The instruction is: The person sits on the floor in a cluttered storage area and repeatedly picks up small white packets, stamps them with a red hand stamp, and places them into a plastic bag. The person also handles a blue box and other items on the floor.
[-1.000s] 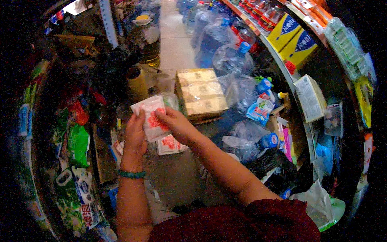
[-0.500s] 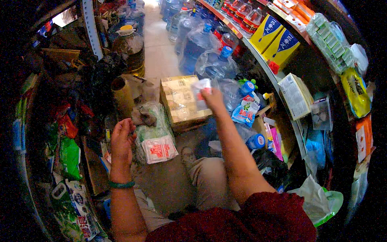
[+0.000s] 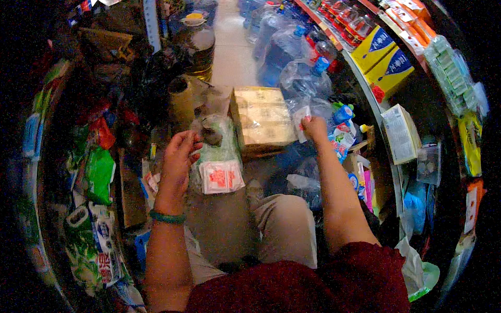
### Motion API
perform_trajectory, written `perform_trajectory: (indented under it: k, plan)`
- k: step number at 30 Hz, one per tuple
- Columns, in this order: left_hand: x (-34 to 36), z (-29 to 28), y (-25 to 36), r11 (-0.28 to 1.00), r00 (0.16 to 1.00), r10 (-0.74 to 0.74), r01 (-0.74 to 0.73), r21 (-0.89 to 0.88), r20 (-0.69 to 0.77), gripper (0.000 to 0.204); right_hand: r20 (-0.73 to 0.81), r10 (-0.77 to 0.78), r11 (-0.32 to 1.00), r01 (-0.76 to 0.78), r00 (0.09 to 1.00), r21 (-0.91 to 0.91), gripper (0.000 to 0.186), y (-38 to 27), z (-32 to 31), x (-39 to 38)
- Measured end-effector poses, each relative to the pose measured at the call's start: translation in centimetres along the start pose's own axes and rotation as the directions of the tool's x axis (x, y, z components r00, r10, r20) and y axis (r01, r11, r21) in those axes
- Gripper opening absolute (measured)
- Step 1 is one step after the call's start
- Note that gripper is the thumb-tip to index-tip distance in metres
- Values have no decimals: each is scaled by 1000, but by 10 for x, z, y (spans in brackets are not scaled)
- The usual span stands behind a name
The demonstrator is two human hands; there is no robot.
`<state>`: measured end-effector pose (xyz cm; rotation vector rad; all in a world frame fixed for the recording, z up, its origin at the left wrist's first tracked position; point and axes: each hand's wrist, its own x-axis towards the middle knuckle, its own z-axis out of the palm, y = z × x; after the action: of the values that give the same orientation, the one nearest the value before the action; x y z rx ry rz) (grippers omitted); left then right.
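My right hand [image 3: 313, 128] grips a white packet with red print [image 3: 301, 130], beside the right end of a tan cardboard box [image 3: 261, 115] wrapped in tape or film. My left hand [image 3: 182, 156], loosely curled with fingers apart and nothing visible in them, hovers left of a translucent plastic bundle [image 3: 218, 148]. On that bundle lies a small stack of similar white packets [image 3: 222, 176]. A brown roll [image 3: 182, 99] stands behind my left hand.
Water jugs [image 3: 292, 47] line the right of the aisle [image 3: 232, 57] beside shelving [image 3: 376, 91] with bottles and boxes. Large oil jugs [image 3: 201, 49], dark bags and green packages [image 3: 99, 175] crowd the left. My knee [image 3: 282, 224] shows below the box.
A second ago both hands held a packet. My left hand let go, and my right hand carried it rightward to the box's right side. The view has shifted slightly.
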<state>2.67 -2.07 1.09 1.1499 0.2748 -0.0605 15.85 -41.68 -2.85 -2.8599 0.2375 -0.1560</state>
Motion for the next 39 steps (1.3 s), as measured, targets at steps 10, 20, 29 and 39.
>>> perform_trajectory:
  k: [10,20,29,39]
  plan:
    - [-12,-9,13,998,998,58,-57,-38,30,22,101,-224,443,9,969,897,18,-132,-127,-91]
    - [-42,-47,37,991,941,100,-64,-118,323,35,39,-928,313,718,371,622,19,-241,-60,-178]
    - [-70,-71,49,900,988,149,-121,419,-35,19,-177,-933,109,713,314,693,19,-278,-12,-218]
    - [-80,-87,41,444,923,381,-129,887,-57,21,460,-637,608,36,618,793,28,-262,13,-197]
